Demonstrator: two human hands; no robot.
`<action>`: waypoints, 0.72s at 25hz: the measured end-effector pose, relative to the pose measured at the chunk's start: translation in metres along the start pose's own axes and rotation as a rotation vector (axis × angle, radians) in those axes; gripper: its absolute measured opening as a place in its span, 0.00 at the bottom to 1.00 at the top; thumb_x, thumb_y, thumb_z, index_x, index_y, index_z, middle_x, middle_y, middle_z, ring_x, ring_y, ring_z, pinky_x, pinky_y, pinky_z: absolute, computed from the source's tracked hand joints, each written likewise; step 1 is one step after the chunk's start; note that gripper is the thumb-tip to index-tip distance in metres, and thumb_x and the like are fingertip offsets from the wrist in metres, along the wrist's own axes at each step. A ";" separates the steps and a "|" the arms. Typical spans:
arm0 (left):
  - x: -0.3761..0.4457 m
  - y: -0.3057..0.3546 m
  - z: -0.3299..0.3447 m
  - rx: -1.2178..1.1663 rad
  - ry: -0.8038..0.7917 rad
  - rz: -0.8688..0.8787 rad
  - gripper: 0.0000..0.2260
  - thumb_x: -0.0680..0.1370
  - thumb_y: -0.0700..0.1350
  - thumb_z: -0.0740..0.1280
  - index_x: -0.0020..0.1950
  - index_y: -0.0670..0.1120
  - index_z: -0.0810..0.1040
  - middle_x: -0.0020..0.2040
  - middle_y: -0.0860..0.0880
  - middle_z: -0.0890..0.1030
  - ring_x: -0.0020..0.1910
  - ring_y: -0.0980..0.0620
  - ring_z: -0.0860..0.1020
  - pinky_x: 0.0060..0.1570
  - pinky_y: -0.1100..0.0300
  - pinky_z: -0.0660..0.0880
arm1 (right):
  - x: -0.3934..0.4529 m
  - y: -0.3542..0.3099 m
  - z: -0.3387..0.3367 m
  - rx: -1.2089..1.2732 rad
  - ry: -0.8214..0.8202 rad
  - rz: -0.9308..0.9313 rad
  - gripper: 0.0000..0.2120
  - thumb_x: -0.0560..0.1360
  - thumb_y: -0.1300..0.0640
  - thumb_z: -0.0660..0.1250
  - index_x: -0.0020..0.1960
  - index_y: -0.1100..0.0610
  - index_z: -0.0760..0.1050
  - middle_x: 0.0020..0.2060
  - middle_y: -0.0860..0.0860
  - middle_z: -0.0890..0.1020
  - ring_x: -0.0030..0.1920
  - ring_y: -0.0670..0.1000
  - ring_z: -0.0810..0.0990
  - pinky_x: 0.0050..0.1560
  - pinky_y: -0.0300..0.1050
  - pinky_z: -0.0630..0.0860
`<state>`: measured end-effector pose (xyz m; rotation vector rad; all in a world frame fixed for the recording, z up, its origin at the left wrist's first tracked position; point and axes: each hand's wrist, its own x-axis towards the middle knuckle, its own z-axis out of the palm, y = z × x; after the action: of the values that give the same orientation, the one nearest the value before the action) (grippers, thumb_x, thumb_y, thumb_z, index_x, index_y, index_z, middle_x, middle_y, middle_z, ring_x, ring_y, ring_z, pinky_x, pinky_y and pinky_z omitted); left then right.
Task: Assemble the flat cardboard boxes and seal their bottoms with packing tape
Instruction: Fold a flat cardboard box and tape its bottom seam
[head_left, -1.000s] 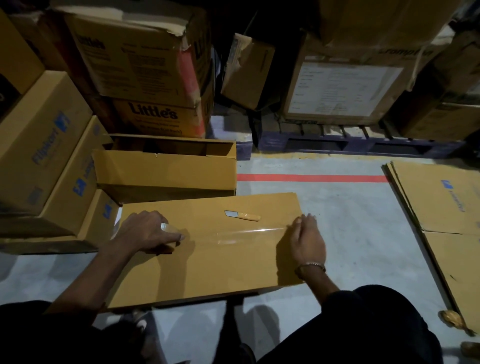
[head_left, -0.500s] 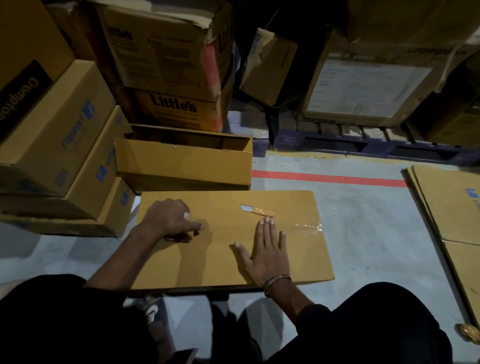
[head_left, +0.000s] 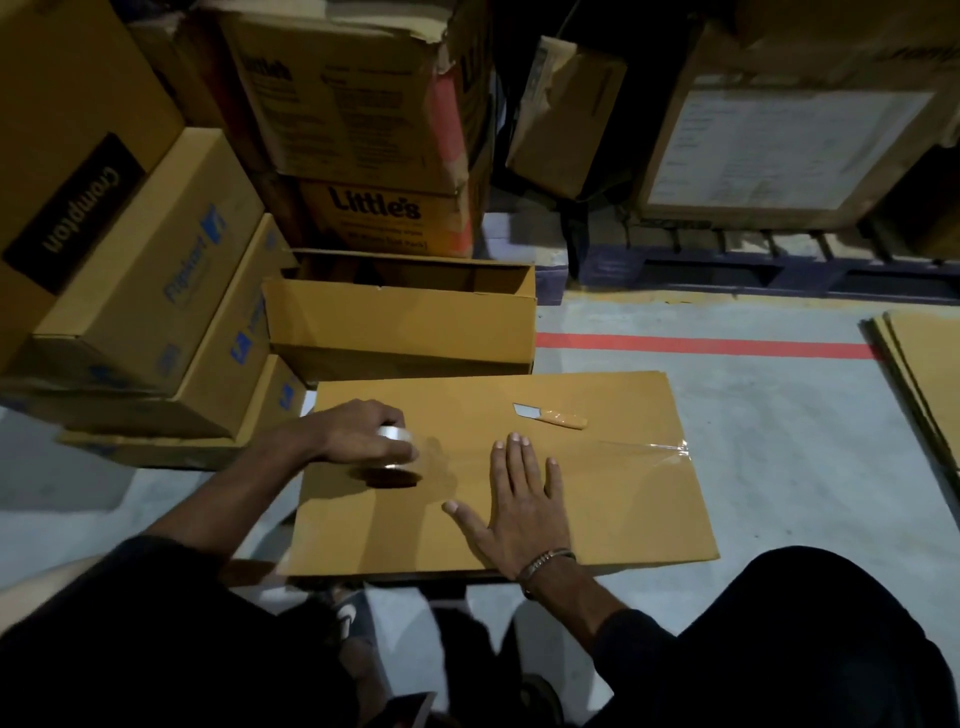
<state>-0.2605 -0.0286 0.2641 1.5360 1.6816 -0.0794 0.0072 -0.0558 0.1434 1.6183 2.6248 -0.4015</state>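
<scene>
A brown cardboard box lies bottom-up on the floor in front of me. Clear packing tape runs across its middle seam to the right edge. My left hand grips the clear tape roll near the box's left end. My right hand presses flat on the box, fingers straight and spread, over the taped seam. A small orange-handled cutter lies on the box just beyond my right fingertips.
An open assembled box stands just behind. Stacked cartons lean at the left, with large printed cartons behind. Flat cardboard sheets lie at the right. A red floor line and a pallet run beyond.
My right hand slid from the box's right end to its middle and now lies flat on the seam. The left hand has lifted the roll slightly, keeping hold of it.
</scene>
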 end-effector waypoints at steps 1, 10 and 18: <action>0.000 -0.004 -0.004 -0.019 -0.035 0.022 0.14 0.77 0.61 0.72 0.48 0.51 0.82 0.46 0.52 0.82 0.45 0.51 0.80 0.42 0.55 0.73 | -0.001 -0.001 0.000 0.000 0.003 0.003 0.51 0.76 0.21 0.39 0.85 0.56 0.45 0.84 0.55 0.44 0.83 0.54 0.39 0.80 0.64 0.41; -0.015 -0.055 -0.033 0.077 -0.061 -0.035 0.26 0.64 0.71 0.77 0.41 0.49 0.84 0.37 0.53 0.85 0.39 0.52 0.83 0.38 0.57 0.76 | 0.001 -0.001 -0.002 -0.005 -0.008 0.041 0.55 0.72 0.18 0.38 0.84 0.57 0.41 0.83 0.52 0.41 0.83 0.50 0.36 0.81 0.60 0.40; -0.045 -0.120 -0.051 -0.065 0.108 -0.215 0.29 0.60 0.72 0.79 0.36 0.46 0.84 0.33 0.48 0.83 0.36 0.49 0.81 0.37 0.58 0.72 | -0.001 -0.004 -0.007 -0.041 -0.010 0.039 0.55 0.73 0.18 0.37 0.84 0.57 0.41 0.84 0.52 0.41 0.83 0.50 0.37 0.81 0.59 0.40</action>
<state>-0.3932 -0.0657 0.2674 1.3286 1.9124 -0.0542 0.0050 -0.0571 0.1515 1.6475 2.5726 -0.3499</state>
